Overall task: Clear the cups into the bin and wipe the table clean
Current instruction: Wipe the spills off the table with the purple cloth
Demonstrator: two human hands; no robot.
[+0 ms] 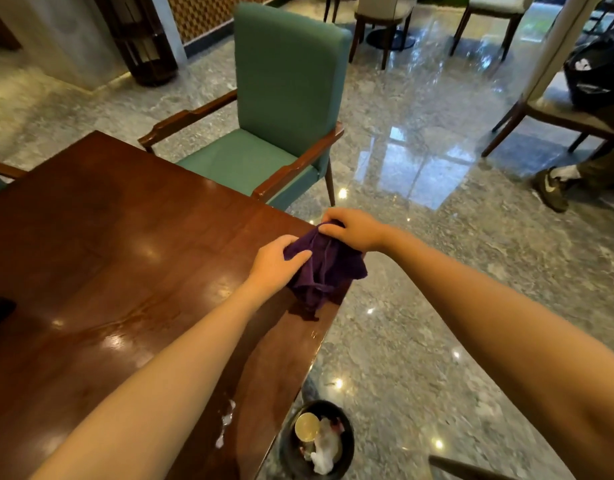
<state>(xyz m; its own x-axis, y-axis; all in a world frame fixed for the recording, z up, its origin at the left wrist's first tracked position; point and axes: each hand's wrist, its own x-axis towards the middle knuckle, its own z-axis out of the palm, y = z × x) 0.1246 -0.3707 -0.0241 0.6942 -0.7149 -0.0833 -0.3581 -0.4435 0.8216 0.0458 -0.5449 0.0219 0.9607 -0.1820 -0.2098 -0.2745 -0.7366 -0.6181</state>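
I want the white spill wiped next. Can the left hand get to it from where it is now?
Probably yes. The left hand grips the purple cloth, and the white spill lies beside its forearm with nothing between.

Left hand point(276, 266): bare forearm extended forward from the lower left, palm down, fingers curled closed around a fold of material, thumb lying flat on top. Right hand point(354, 228): bare forearm extended from the lower right, wrist bent inward, fingertips pinched shut on the same material, just beyond the left hand.
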